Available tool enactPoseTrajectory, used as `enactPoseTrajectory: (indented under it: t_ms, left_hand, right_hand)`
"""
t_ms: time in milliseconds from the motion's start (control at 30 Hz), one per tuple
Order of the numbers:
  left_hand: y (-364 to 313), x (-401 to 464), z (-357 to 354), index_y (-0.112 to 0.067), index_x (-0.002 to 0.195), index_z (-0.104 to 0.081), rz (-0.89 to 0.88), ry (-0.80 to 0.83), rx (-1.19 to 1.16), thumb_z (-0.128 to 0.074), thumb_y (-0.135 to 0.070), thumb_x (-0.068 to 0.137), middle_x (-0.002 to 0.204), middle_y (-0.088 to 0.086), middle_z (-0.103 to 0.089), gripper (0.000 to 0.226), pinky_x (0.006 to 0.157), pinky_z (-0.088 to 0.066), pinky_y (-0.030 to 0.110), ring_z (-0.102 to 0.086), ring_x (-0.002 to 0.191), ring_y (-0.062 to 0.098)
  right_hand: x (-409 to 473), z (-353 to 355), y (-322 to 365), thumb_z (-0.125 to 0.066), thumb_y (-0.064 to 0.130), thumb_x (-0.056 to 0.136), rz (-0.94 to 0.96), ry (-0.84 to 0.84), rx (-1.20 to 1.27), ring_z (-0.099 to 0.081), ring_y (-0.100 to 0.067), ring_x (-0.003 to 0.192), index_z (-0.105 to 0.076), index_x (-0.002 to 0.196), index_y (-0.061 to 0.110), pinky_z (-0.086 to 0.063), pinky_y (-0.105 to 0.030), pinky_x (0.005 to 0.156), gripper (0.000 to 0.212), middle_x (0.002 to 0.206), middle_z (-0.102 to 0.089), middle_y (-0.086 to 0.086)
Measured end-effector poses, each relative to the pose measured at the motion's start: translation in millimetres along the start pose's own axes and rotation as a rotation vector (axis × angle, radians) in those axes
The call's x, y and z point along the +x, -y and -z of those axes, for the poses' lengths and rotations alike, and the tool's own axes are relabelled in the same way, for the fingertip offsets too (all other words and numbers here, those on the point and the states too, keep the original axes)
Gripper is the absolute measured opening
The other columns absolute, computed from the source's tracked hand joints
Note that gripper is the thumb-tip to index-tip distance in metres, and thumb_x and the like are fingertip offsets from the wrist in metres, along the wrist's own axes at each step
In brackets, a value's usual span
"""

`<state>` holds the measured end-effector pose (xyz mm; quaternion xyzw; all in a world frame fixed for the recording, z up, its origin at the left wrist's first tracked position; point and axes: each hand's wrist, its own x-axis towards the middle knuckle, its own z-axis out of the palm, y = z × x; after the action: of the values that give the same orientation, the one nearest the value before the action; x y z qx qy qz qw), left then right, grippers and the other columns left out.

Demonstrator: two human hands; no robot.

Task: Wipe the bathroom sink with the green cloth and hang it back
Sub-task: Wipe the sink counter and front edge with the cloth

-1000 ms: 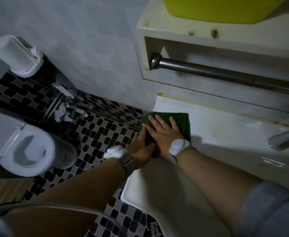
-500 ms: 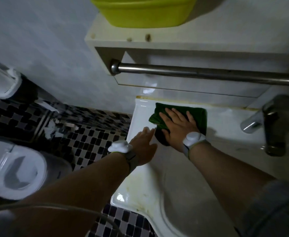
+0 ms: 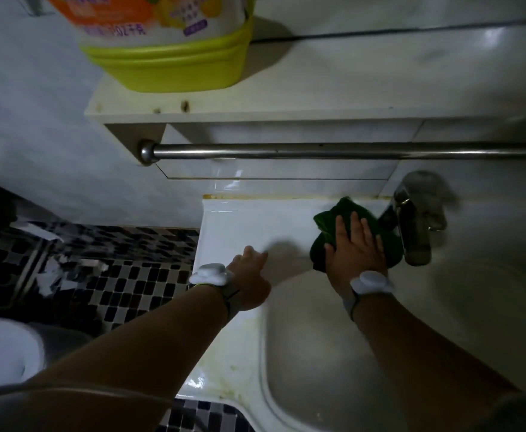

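Green cloth (image 3: 327, 220): bunched on the sink (image 3: 233, 219) rim, just left of the faucet (image 3: 416, 219), under the right hand (image 3: 355, 244). Right hand: arm extended, fingers flat and spread, pressing the cloth. Left hand (image 3: 251, 275): on the rim left of the cloth, apart from it, fingers relaxed, grasping nothing.

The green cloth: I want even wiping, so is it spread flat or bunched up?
Bunched up: the cloth shows folds under the flat right hand beside the tap.
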<state>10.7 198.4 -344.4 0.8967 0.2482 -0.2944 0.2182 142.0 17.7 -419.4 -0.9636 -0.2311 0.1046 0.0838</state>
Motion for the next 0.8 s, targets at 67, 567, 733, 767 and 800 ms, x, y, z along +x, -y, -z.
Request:
enactPoseTrajectory:
  t_ms: [67,567,733,767,800]
  left_hand:
    - [0.3,0.1,-1.8,-0.026,0.148,-0.029,0.016,-0.001,0.002,-0.050,-0.016,0.088,0.135,0.002,-0.033,0.064,0.100,-0.042,0.037,-0.042,0.122,0.025]
    - [-0.9,10.1,-10.8,-0.038,0.149,-0.020,0.026,-0.025,0.154,-0.041,-0.039,0.085,0.134,0.002,-0.030,0.067,0.096,-0.044,0.046,-0.043,0.118,0.028]
    - [6.4,13.4,-11.1,-0.048,0.142,-0.016,0.083,0.010,0.163,-0.034,-0.051,0.077,0.131,-0.003,-0.028,0.068,0.094,-0.046,0.050,-0.046,0.121,0.027]
    - [8.9,13.9,-11.9,-0.048,0.142,-0.016,0.083,0.012,0.159,-0.034,-0.051,0.077,0.132,-0.003,-0.028,0.068,0.095,-0.046,0.051,-0.045,0.122,0.027]
    - [7.2,13.2,-10.5,-0.047,0.143,-0.016,0.079,0.016,0.161,-0.035,-0.050,0.078,0.133,-0.002,-0.028,0.068,0.096,-0.045,0.051,-0.043,0.123,0.027]
  right_hand:
    - [4.5,1.0,13.9,-0.029,0.043,0.100,-0.034,0.090,0.014,0.003,-0.031,0.150,-0.004,0.156,0.022,-0.007,-0.050,0.120,0.064,0.164,0.003,-0.008]
    - [-1.3,7.1,3.7,-0.039,0.023,0.095,0.284,0.121,-0.019,-0.006,-0.016,0.150,-0.016,0.152,0.037,-0.005,-0.049,0.120,0.063,0.162,-0.010,0.011]
    - [-14.5,16.6,-36.4,-0.029,0.032,0.098,0.107,0.052,-0.027,-0.002,-0.018,0.150,-0.015,0.154,0.032,0.008,-0.036,0.113,0.058,0.163,-0.008,0.004]
    - [-16.5,12.2,-29.3,-0.034,0.034,0.098,0.078,0.059,-0.020,-0.002,-0.021,0.150,-0.015,0.154,0.030,0.007,-0.039,0.115,0.060,0.164,-0.008,0.003]
    - [-17.1,9.5,-21.4,-0.038,0.035,0.098,0.047,0.057,-0.014,-0.001,-0.023,0.150,-0.014,0.155,0.029,0.004,-0.043,0.117,0.062,0.164,-0.007,0.001]
